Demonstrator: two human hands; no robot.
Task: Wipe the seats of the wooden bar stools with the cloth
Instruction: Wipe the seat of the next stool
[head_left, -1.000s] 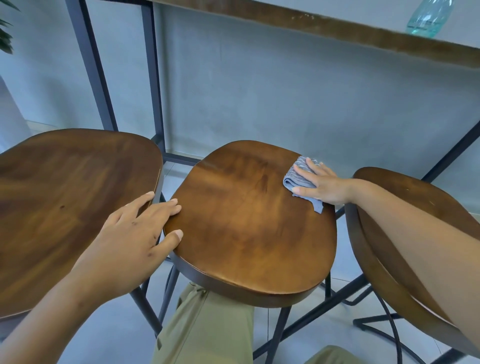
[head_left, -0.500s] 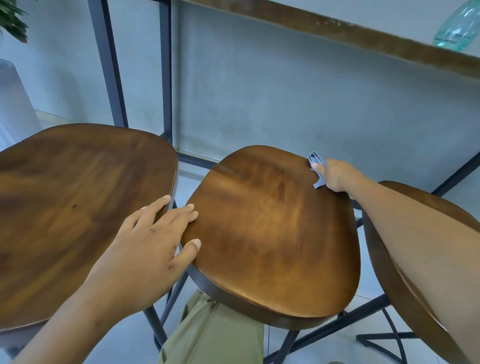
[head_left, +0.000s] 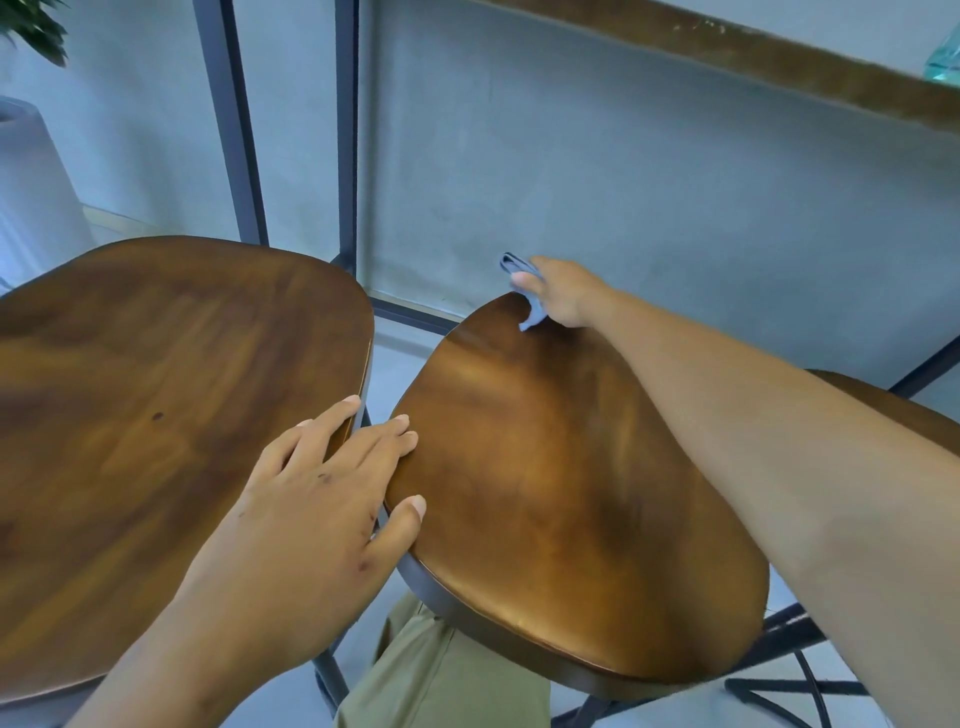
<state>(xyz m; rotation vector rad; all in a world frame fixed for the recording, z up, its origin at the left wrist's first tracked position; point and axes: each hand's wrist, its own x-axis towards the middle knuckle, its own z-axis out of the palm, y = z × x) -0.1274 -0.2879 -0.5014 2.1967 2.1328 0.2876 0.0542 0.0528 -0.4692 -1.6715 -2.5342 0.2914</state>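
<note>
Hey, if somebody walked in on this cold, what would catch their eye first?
Probably the glossy middle stool seat filling the centre, with the right hand reaching to its far edge and gripping a bunched blue cloth. Next, the left hand in the foreground, fingers spread, resting on that seat's near-left rim. A second wide wooden seat sits to the left.

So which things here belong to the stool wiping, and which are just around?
Job: grey cloth gripped in right hand; middle stool seat, steadied by left hand; left stool seat; right stool seat.

Around: green bottle; counter edge; potted plant.
</note>
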